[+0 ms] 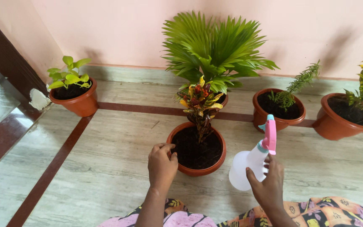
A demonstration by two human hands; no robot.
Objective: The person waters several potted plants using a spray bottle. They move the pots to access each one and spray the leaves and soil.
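Observation:
A terracotta pot (177,164) with dark soil and a small red-and-yellow croton plant (200,102) stands on the floor just in front of me. My left hand (161,165) rests against the pot's near left rim, fingers curled on the edge. My right hand (268,185) grips a white spray bottle (243,168) with a pink trigger head (269,133), held upright to the right of the pot, nozzle toward the plant.
Behind stands a large fan-palm (213,50). A pot with light green leaves (74,93) is at the far left, two more pots (277,110) (344,117) at the right. A pink wall runs behind; a dark door frame (9,63) is at left.

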